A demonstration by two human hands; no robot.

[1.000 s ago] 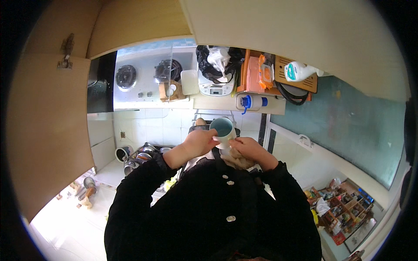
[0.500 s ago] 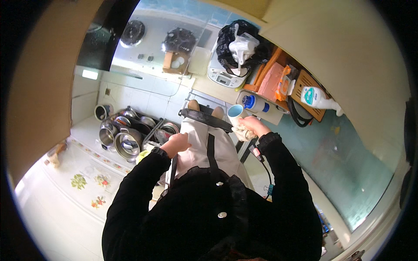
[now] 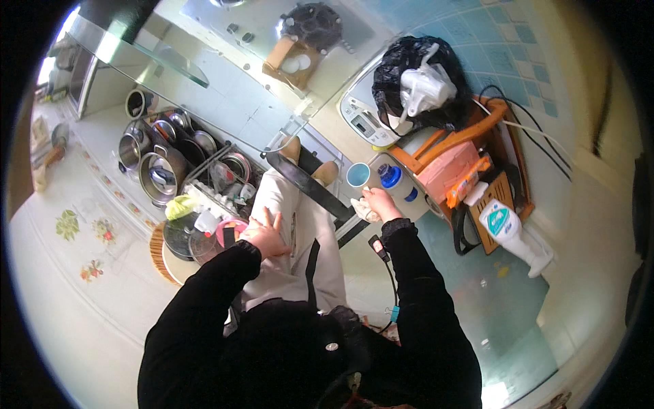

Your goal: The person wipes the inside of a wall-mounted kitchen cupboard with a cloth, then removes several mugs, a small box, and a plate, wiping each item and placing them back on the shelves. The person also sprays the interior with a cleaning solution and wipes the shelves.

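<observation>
My right hand (image 3: 383,205) is closed at the side of a mug (image 3: 358,176) with a light blue inside. A crumpled off-white cloth (image 3: 365,210) hangs under the same fingers. How the fingers grip the mug is partly hidden. The mug is tilted so that its inside shows, beside a clear bottle with a blue cap (image 3: 390,177). My left hand (image 3: 266,236) lies with fingers spread over the pale trousers on my leg. Left of it is a pink-rimmed item (image 3: 230,230) among kitchenware.
Steel pots (image 3: 162,174) and a dish rack (image 3: 225,174) stand at the left. Above them juts a glass edge (image 3: 197,75). A white appliance (image 3: 364,116) with a black bag (image 3: 426,82), an orange wooden rack (image 3: 501,129) and a white spray bottle (image 3: 507,228) are at the right.
The view has swung, showing more blue wall tiles at the right. My left hand has gone from curled to spread on my leg. The mug and cloth stay with my right hand.
</observation>
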